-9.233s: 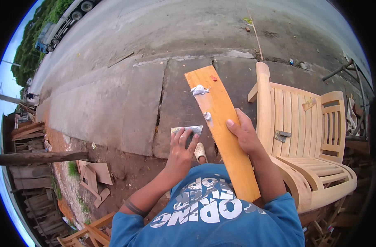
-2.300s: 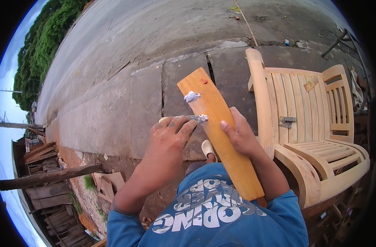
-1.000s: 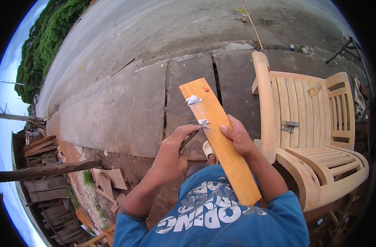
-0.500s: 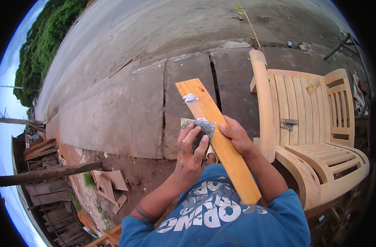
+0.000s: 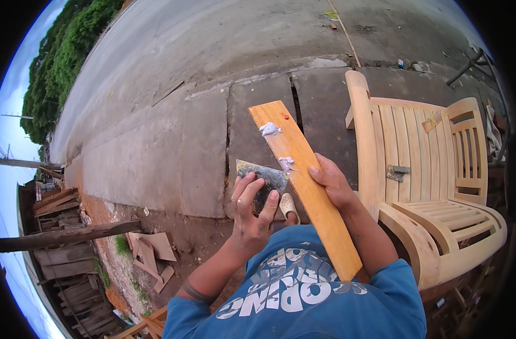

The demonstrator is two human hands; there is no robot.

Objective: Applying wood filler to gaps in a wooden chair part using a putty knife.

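Note:
My right hand (image 5: 335,182) grips the right edge of a long wooden board (image 5: 320,212), thumb on its face, the rest of the fingers hidden behind. The board slants from my shirt front up and to the left. Two dabs of pale putty (image 5: 270,129) lie on its upper part, with a small reddish spot near the far end. In my left hand (image 5: 253,212) is a flat, stained putty scraper (image 5: 263,176), pinched between fingers and thumb. Its right corner is beside the board's left edge, just below the lower dab.
At my right stands a pale wooden bench (image 5: 407,147) with a slatted surface; a stained scraper-like piece (image 5: 397,173) and a brownish flat piece (image 5: 432,122) lie on it. Concrete slabs with gaps stretch ahead. A wooden pole (image 5: 69,236) and scrap boards (image 5: 152,254) are at left.
The scraper has moved left and down, off the board's face, baring the lower putty dab. The board's far end has shifted slightly right and up.

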